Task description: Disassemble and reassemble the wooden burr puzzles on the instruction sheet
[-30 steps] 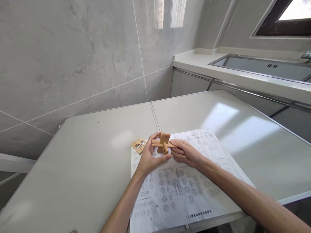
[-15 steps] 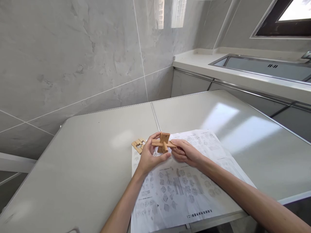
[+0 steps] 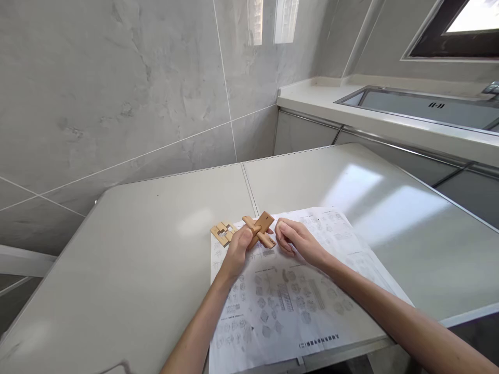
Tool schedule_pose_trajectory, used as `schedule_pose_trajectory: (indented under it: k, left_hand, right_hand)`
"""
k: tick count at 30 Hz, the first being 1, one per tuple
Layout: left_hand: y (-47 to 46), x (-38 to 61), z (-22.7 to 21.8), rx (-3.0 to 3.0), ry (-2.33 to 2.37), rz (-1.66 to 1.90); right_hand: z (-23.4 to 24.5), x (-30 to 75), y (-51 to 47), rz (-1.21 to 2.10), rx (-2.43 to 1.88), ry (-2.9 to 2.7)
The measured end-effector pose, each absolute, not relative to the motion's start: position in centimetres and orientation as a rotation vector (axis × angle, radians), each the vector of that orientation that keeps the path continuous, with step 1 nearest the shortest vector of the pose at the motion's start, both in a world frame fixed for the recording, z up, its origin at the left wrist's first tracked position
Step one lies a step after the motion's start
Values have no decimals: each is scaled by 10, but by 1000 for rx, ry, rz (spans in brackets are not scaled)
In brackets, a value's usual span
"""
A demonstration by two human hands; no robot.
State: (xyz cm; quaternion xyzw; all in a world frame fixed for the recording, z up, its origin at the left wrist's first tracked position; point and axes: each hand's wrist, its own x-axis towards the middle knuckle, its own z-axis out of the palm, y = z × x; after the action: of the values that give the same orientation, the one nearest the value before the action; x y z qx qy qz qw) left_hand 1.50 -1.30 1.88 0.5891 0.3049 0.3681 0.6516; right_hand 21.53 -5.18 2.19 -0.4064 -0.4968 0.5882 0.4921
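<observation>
My left hand [image 3: 237, 250] grips a cross-shaped wooden interlocking puzzle [image 3: 258, 230], its thumb pressed on the near side. A flat plank with a small slot points up and to the right, and a rounded bar crosses it. Some of the fingers are behind the puzzle. Just right of it, apart from the wood, my right hand [image 3: 298, 240] is closed with curled fingers, and nothing shows in it. Under both hands lies a printed instruction sheet [image 3: 280, 332] with small diagrams. Flat wooden pieces in a lattice [image 3: 222, 232] rest at the sheet's upper left edge.
The pale table [image 3: 117, 270] has a seam running across it and stands by a grey tiled wall [image 3: 117, 93]. At the right back is a counter [image 3: 307, 98] with a metal sink [image 3: 413, 106]. Window light reflects off the table's right side.
My right hand has let go of the wooden puzzle and moved slightly right, its fingers curling. The puzzle has turned in my left hand, whose thumb now lies on it.
</observation>
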Motion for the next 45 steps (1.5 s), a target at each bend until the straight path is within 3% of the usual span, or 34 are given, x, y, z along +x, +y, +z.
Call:
schedule_pose_trajectory:
  k: [12, 27, 31, 40, 45]
  left_hand:
    - [-20, 20, 26, 1561, 751, 787]
    - [-19, 21, 25, 1516, 741, 827]
    - [-18, 21, 22, 1439, 752, 840]
    - [-12, 17, 13, 1251, 709, 1042]
    - [-14, 20, 15, 1284, 639, 946]
  right_hand:
    - [17, 215, -52, 874, -1130, -1606]
    - [18, 216, -51, 964, -1142, -1572]
    - [17, 216, -52, 1111, -1125, -1465]
    - [11, 214, -48, 1947, -797, -1057]
    - [10, 212, -46, 2092, -633, -917]
